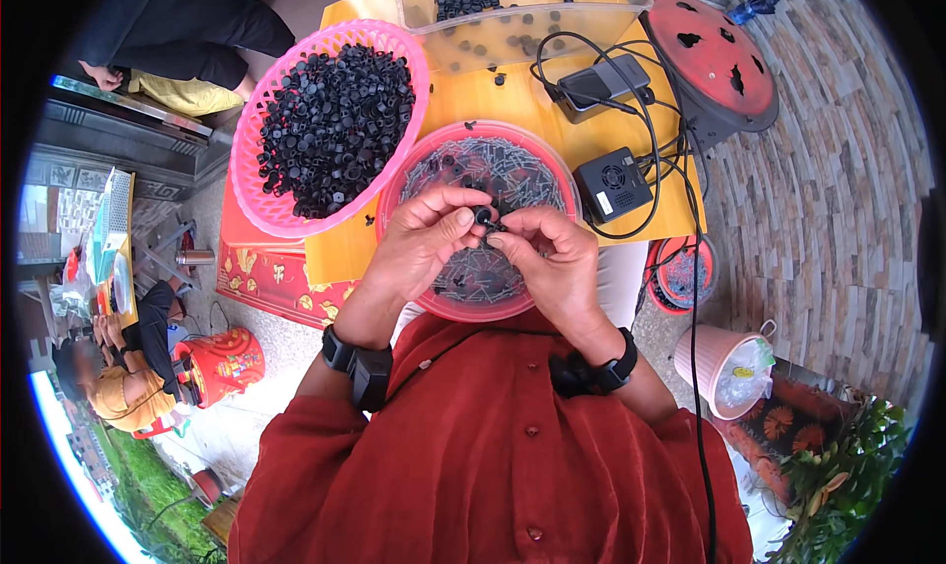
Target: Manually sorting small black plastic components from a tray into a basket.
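A coral-red round plastic basin holds silver-grey slender metal fasteners; directly over it is a small round black plastic cap. Left of and beyond the basin, a bright pink oval openwork plastic basket holds a heap of black caps. Under the basin, the wooden tabletop is orange-yellow. Left of the basin hangs a red cloth with gold floral motifs. Right of it, a boxy black device carries a white label. Far right, a stone-strip wall mixes brown, beige and grey bands. Nearer than the basin, the buttoned shirt is dark red.
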A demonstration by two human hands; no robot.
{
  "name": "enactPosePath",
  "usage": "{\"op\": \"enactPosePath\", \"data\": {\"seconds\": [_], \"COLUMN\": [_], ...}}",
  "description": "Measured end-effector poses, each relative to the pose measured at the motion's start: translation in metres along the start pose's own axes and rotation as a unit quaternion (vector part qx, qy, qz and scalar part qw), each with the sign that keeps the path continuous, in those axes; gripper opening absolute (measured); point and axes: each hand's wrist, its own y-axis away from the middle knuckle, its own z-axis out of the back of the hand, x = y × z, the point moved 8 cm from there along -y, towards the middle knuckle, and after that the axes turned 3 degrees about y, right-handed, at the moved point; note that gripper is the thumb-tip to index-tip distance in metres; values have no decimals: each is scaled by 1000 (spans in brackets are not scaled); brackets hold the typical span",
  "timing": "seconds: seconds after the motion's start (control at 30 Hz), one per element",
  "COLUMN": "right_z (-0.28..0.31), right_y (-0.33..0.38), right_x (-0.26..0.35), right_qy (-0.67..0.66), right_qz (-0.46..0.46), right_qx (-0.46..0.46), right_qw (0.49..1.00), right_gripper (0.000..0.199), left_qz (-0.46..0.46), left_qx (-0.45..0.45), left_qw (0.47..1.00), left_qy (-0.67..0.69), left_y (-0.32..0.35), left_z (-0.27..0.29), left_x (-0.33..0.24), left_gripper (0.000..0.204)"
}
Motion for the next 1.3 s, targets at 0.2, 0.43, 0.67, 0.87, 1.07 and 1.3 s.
{"op": "enactPosePath", "data": {"seconds": [0.2, 0.43, 0.67, 0.87, 1.07, 1.3], "right_z": [1, 2, -2, -3, -5, -4], "right_y": [0, 0, 3, 4, 5, 6], "right_x": [15, 15, 7, -6, -9, 0], "right_qy": [82, 81, -28, -91, -146, -63], "right_qz": [44, 52, -52, -134, -165, -128], "right_qx": [-4, -19, -9, -10, -2, -14], "right_qw": [996, 995, 998, 987, 975, 990], "right_gripper": [14, 14, 7, 8, 5, 6], "left_qz": [-19, -30, -41, -39, -24, -8], "left_qx": [2, 4, -3, -14, -15, -18], "left_qw": [1000, 999, 998, 999, 1000, 999], "left_qy": [-19, -33, -42, -15, 5, 33], "left_y": [3, 3, 7, 8, 9, 8], "left_z": [-7, -7, -8, -8, -8, -2], "left_x": [-3, -2, -4, -1, 0, 7], "left_gripper": [20, 22, 21, 21, 21, 21]}}
